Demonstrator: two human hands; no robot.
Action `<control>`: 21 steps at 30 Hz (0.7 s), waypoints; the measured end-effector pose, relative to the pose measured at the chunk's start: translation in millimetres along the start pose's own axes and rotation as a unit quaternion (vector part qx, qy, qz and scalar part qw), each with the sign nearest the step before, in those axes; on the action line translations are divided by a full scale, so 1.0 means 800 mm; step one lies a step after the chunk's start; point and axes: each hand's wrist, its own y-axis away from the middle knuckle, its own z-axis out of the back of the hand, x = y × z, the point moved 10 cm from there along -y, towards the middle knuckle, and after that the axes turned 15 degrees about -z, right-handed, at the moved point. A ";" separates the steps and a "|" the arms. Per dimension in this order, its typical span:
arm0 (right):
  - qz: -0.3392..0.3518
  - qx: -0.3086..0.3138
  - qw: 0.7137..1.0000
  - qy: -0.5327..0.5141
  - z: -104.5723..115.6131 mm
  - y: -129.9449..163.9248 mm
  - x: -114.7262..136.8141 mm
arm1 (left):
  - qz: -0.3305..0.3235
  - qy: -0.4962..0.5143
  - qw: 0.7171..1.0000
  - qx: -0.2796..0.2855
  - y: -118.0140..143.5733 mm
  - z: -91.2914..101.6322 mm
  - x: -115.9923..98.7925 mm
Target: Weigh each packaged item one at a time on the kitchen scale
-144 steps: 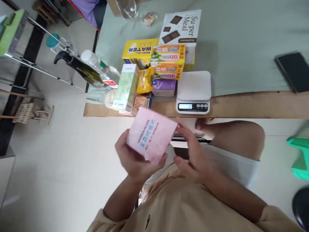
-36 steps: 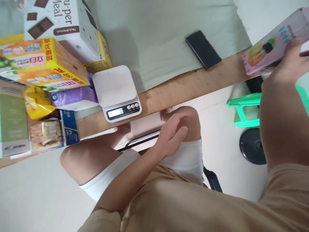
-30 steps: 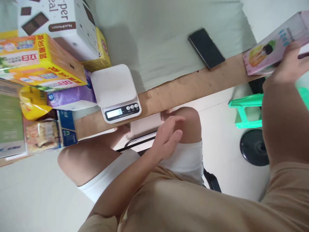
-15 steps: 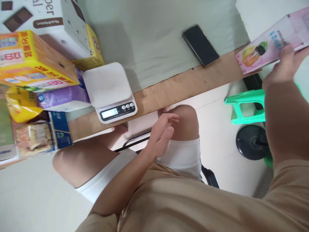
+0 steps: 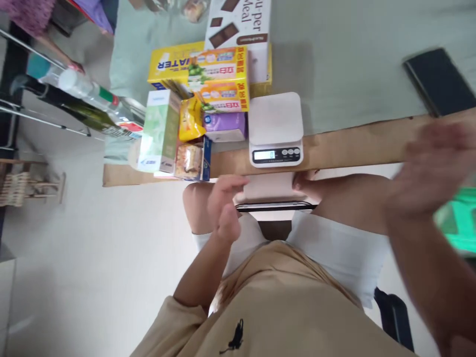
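The kitchen scale [image 5: 275, 130] sits at the near edge of the tabletop [image 5: 357, 148], its display facing the person and its white platform bare. The left hand [image 5: 224, 206] hangs below and to the left of the scale, over the lap, fingers loosely curled and the grip narrow, holding nothing. The right hand [image 5: 433, 166] is well to the right of the scale, over the tabletop's edge; it is blurred, the fingers look spread and the grip looks wide with nothing in it. Just left of the scale stands a cluster of packages: a purple pack [image 5: 225, 126] touching its side, a yellow-orange box [image 5: 219, 79] above that, a yellow snack bag [image 5: 191, 119] and a green-white carton [image 5: 159, 130] further left. Behind the scale lies a white chocolate-bar box [image 5: 240, 29]. A black phone [image 5: 439, 79] lies well to the right of the scale.
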 end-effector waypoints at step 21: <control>0.129 0.377 0.804 0.440 -0.493 0.272 -0.050 | 0.135 -0.150 0.979 -0.025 -0.016 0.243 0.083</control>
